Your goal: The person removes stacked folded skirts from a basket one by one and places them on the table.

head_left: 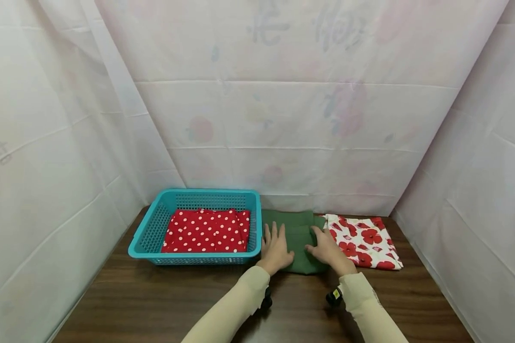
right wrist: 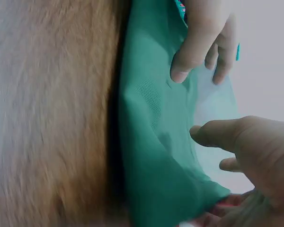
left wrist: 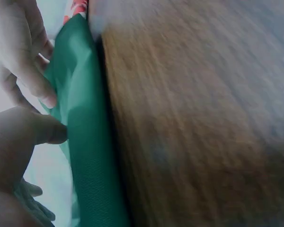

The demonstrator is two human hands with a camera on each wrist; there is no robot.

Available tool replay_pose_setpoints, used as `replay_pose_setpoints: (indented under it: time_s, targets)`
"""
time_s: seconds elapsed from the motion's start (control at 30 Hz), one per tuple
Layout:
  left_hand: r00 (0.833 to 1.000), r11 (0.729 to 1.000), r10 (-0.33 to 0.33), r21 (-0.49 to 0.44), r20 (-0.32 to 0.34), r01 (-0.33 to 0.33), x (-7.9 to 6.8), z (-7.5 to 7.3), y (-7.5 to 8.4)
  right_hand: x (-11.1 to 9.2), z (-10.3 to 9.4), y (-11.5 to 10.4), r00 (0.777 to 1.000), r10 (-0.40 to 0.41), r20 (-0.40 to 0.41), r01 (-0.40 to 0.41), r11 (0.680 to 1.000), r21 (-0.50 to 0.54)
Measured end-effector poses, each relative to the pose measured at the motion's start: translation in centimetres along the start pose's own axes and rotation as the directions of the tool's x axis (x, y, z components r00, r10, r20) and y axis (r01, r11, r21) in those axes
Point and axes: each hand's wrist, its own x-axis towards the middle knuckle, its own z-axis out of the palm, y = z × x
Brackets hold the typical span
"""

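Note:
A folded green cloth (head_left: 300, 247) lies on the table between the basket and a flowered cloth. My left hand (head_left: 276, 250) rests on its left part with fingers spread and straight, beside the basket's rim. At the cloth's right edge, my right hand (head_left: 328, 248) touches the fabric with bent fingers, its thumb apart from them. In the right wrist view, the green cloth (right wrist: 151, 118) has a raised, creased edge by the right hand's fingers, which are partly hidden. The left wrist view shows the left thumb at the green cloth (left wrist: 92, 142).
A turquoise basket (head_left: 193, 261) stands to the left, holding a folded red cloth with white dots (head_left: 210, 233). To the right lies the folded white cloth with red flowers (head_left: 369, 238). White curtains (head_left: 283, 119) hang behind and on both sides of the brown wooden table (head_left: 176, 295).

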Motion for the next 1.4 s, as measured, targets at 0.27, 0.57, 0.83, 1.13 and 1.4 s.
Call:
replay_pose_setpoints:
  time_s: [0.27,0.57,0.83,1.13,1.4]
  targets:
    - [0.994,0.994,0.104,0.039,0.043,-0.106,0.2,-2.1,2.2,-1.0,-2.9,0.7,0.993,-0.098,-0.064,0.094,0.993,-0.074]
    - [0.97,0.959,0.242,0.139,0.039,-0.245,0.8,-5.9,2.9,-1.7,-5.8,0.3,0.951,-0.248,-0.183,0.175,0.924,-0.34]
    - [0.969,0.929,0.248,0.283,0.008,-0.241,2.0,-10.5,0.2,-0.2,-7.5,-1.3,0.899,-0.371,-0.233,0.221,0.843,-0.49]
    - [0.987,0.936,0.157,0.323,-0.023,-0.142,2.1,-15.6,-5.5,2.3,-6.6,-6.3,0.939,-0.308,-0.151,0.24,0.905,-0.353]
    - [0.994,0.953,0.098,0.295,-0.057,-0.077,1.7,-18.6,-10.5,4.4,-5.4,-10.6,0.947,-0.299,-0.115,0.269,0.937,-0.225]
